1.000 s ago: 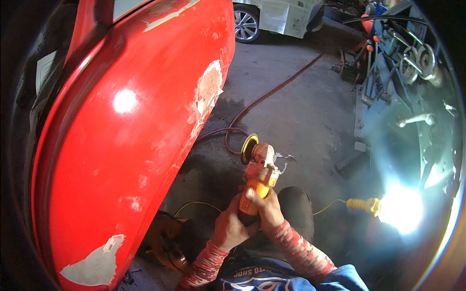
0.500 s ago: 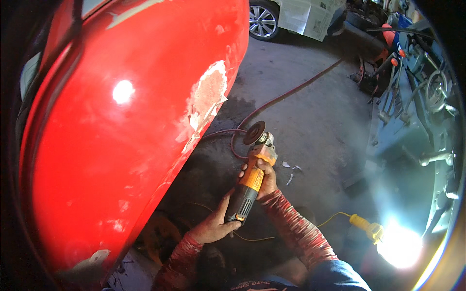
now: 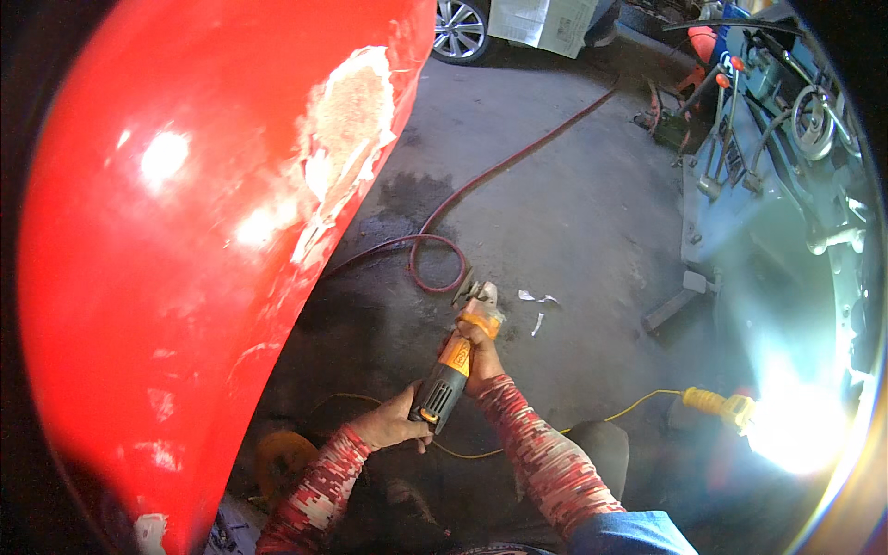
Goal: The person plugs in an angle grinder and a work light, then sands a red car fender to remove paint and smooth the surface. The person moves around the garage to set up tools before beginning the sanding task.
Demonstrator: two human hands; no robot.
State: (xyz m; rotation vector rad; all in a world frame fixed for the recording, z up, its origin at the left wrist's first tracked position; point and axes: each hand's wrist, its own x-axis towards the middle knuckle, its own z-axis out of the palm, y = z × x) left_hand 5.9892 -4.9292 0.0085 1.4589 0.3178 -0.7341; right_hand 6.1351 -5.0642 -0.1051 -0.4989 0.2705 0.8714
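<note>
An orange and black angle grinder (image 3: 448,375) is held in front of me over the floor, its head pointing away. My right hand (image 3: 481,359) wraps around its orange body just behind the head. Lower down, my left hand (image 3: 393,421) grips the black rear end. The grinder's disc (image 3: 462,289) shows nearly edge-on, apart from any surface. To the left stands a large red vehicle body panel (image 3: 176,314). Near its right edge is a rough, pale patch (image 3: 351,111) with chipped paint and jagged edges.
A red hose (image 3: 527,143) loops across the concrete floor. White scraps (image 3: 538,322) lie beyond the grinder. A glaring work light with a yellow handle (image 3: 708,401) and cord sits at lower right. Levered machinery (image 3: 772,157) lines the right side; a car wheel (image 3: 460,32) stands at the back.
The grinder has tilted in my hands, so its disc, earlier showing its face, is now almost edge-on. The view has shifted, placing the panel farther left and the patch higher.
</note>
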